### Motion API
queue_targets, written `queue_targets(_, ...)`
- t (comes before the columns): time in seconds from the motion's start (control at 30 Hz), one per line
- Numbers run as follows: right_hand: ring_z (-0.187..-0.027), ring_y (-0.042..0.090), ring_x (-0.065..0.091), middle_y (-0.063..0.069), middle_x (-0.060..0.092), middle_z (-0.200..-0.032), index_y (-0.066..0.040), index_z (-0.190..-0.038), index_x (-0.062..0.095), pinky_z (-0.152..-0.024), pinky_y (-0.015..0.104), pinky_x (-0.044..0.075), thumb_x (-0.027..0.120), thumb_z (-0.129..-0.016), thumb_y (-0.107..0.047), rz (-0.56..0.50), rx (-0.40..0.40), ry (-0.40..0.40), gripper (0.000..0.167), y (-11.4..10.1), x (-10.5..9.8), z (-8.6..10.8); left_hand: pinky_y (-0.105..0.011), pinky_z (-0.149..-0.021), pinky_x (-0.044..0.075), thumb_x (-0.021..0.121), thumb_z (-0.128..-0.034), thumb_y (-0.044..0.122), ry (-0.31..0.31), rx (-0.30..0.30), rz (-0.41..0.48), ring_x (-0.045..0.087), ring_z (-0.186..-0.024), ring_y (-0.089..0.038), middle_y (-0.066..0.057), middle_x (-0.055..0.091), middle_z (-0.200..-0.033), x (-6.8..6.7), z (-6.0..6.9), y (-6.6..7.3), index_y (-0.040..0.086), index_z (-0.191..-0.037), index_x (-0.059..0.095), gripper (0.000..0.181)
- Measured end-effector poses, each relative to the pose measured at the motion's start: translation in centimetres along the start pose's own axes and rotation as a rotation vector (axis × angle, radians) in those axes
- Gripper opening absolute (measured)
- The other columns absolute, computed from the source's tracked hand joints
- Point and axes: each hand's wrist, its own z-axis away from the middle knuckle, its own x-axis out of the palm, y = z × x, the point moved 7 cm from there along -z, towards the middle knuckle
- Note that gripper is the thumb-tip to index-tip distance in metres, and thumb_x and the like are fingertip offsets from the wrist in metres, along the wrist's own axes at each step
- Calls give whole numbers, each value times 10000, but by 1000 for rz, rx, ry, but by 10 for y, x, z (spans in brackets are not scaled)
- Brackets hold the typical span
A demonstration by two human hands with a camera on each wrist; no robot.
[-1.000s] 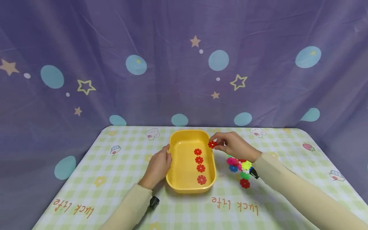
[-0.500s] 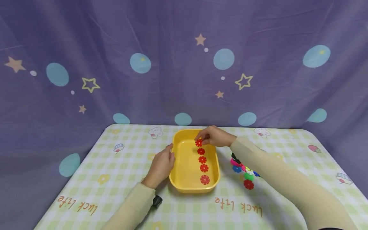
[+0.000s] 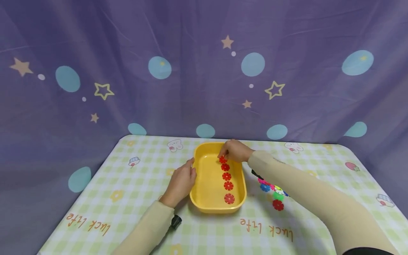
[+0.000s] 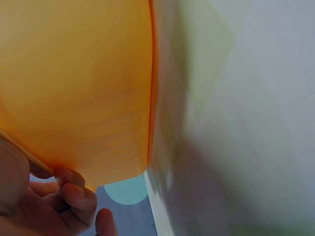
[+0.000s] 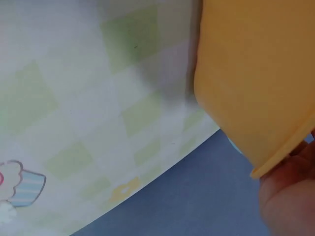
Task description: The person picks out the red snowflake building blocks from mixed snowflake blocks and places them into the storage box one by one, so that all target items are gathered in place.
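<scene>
A yellow plastic tray (image 3: 207, 177) lies lengthwise on the table, its outer wall (image 4: 83, 88) filling much of the left wrist view. My left hand (image 3: 180, 182) grips the tray's left rim, fingers curled at the edge. Inside, along the right side, runs a row of several red snowflake discs (image 3: 228, 185). At the row's far end, my right hand (image 3: 235, 150) reaches over the rim and pinches another red snowflake disc (image 3: 223, 159), partly covered by the fingers. In the right wrist view the tray's rim hides the fingertips and the disc.
Right of the tray, a small heap of coloured snowflake discs (image 3: 278, 196) lies on the checked tablecloth (image 3: 127, 198), partly hidden under the right forearm. A purple curtain (image 3: 204, 71) with stars and balloons hangs behind the table.
My right hand has carried a red snowflake disc leftward over the rim and down into the tray, at the far end of the row. The left hand keeps its grip on the rim.
</scene>
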Motion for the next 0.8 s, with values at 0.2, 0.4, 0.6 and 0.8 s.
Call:
queue_targets(0.2, -819, 180, 616, 3, 704, -939, -126, -945, 779, -806, 305, 502, 664, -820, 42, 115, 59, 59, 239, 0, 4, -4, -366, -717, 478, 541, -943, 104, -8, -16, -5, 532, -710, -189, -55, 594, -814, 1, 0, -1, -41, -1334, 485, 420)
queue_targets(0.4, -869, 230, 603, 28, 687, -959, -127, -922, 777, -853, 341, 483, 633, -812, 54, 209, 222, 117, 256, 2, 9, -4, -377, -719, 487, 546, -940, 100, 0, 7, -11, 548, -721, -194, -74, 615, -840, 2, -1, 0, -46, -1324, 491, 414)
queue_targets(0.6, -879, 246, 606, 63, 684, -972, -89, -936, 766, -845, 355, 492, 612, -819, 64, 172, 277, 159, 247, 6, 7, -2, -359, -693, 476, 550, -937, 101, 11, 25, -11, 534, -698, -188, -64, 612, -827, 2, -1, 1, -37, -1319, 505, 410)
queue_targets(0.8, -801, 204, 602, 40, 690, -907, -76, -913, 769, -784, 318, 513, 657, -828, 38, 84, 206, 123, 181, 3, 4, 4, -351, -667, 477, 557, -932, 96, 12, 32, -14, 532, -665, -177, -58, 612, -814, 2, -2, 4, -37, -1311, 514, 405)
